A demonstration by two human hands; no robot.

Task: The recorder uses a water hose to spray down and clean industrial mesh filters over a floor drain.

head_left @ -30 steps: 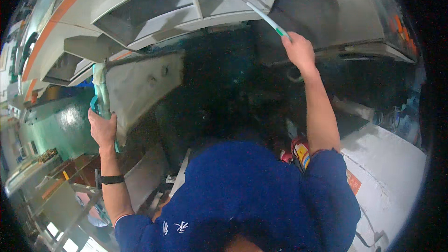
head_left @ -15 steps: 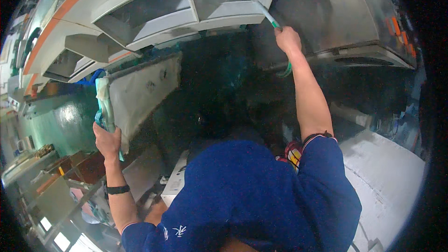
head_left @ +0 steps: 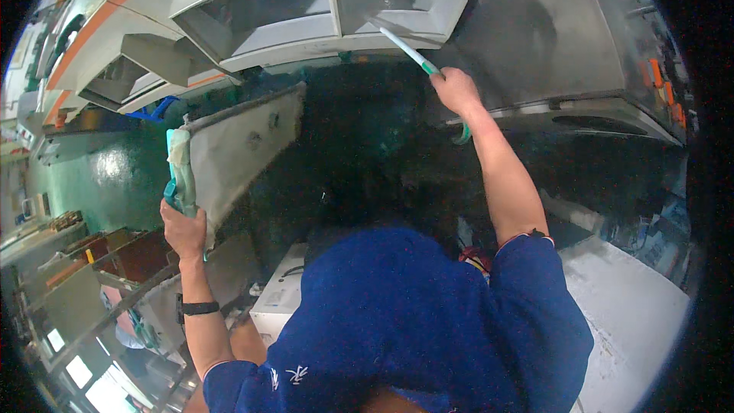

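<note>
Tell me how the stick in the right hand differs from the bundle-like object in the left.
The white-and-green stick looks slim and straight above the right hand, while the teal-and-pale-green object is thicker and lumpier. The stick is mostly white with a green band; the object mixes teal with pale green. The stick slants up and left in the picture, while the object stands nearly vertical above the left hand. Both are gripped one-handed.

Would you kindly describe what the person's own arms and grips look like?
The left sleeve and right sleeve are short and navy blue, the right thinly edged in a lighter colour. A black band circles the left forearm. The left grip and right grip are gloveless.
</note>
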